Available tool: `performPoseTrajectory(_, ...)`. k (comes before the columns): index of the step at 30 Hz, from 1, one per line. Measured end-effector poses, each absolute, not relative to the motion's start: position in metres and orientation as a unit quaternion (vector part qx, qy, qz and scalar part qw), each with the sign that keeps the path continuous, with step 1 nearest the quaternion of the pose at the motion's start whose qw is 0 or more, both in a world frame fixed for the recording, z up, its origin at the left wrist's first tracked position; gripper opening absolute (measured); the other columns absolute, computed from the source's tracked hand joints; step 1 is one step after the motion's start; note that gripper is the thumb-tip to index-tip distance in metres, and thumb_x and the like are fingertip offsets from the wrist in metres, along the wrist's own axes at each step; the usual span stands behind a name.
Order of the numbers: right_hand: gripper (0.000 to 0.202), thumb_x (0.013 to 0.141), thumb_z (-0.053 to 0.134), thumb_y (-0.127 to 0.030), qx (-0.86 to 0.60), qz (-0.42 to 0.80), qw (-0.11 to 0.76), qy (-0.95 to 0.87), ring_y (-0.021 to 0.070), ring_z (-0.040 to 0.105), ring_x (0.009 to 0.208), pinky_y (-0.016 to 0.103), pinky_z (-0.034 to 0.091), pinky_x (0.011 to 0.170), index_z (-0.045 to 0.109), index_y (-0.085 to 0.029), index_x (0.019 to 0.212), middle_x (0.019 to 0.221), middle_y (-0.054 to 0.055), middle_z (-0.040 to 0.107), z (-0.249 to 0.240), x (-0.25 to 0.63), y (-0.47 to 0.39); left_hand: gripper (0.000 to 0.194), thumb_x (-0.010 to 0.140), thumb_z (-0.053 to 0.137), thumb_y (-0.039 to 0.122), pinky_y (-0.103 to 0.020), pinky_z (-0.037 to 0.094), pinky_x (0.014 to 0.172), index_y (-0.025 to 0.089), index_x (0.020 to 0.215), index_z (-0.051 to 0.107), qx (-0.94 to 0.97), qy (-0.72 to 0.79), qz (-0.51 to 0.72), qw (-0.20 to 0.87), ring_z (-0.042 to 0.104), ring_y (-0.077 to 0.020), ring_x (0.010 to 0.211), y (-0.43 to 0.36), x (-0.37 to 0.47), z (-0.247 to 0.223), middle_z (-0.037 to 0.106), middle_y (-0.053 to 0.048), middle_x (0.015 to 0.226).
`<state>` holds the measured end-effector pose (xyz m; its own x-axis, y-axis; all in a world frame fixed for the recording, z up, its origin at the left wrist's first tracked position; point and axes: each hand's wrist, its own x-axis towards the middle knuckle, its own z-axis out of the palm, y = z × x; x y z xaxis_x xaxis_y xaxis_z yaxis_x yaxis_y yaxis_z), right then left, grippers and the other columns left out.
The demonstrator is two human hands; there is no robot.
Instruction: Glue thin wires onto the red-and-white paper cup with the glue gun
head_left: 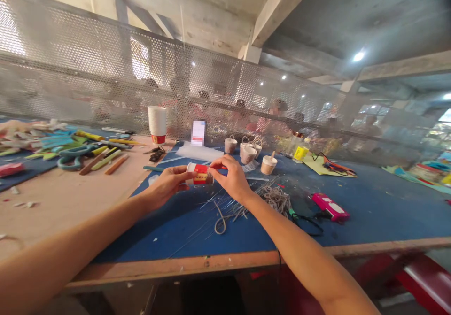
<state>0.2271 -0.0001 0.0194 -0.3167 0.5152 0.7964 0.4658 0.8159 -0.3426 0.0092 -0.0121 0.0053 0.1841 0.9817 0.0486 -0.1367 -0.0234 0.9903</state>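
Observation:
A small red and white paper cup (pixel 200 174) lies on its side in the air above the blue mat (pixel 141 235). My left hand (pixel 170 183) grips its left end between thumb and fingers. At the other end, my right hand (pixel 230 176) has its thumb and fingers pinched at the cup's edge; whether a small item is also between them is too small to tell. Beneath and right of the hands are thin wires and a bundle of grey cord (pixel 276 198), with one loop of cord (pixel 220 223) nearer the front edge.
Behind stand stacked cups (pixel 157 123), a phone (pixel 198 133), several small wrapped cups (pixel 248 153), a cup with a stick (pixel 268 165) and a yellow-labelled bottle (pixel 301 150). Scissors (pixel 73 157) and tools lie left, a pink device (pixel 330 207) right. People sit beyond the perforated screen (pixel 105 71).

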Motion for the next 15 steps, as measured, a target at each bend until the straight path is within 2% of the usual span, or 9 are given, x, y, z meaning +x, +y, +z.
performPoseTrajectory(15, 0.005, 0.090, 0.074, -0.023, -0.329, 0.077, 0.502, -0.796, 0.0165, 0.065, 0.087, 0.032, 0.055, 0.087, 0.070, -0.022, 0.087, 0.090, 0.001, 0.065, 0.0178, 0.2292, 0.0047, 0.022, 0.073, 0.086, 0.034, -0.019, 0.040, 0.051, 0.018, 0.088, 0.083, 0.562, 0.404, 0.463, 0.553, 0.057, -0.0123, 0.064, -0.0146, 0.0109, 0.0066, 0.076, -0.006, 0.085)
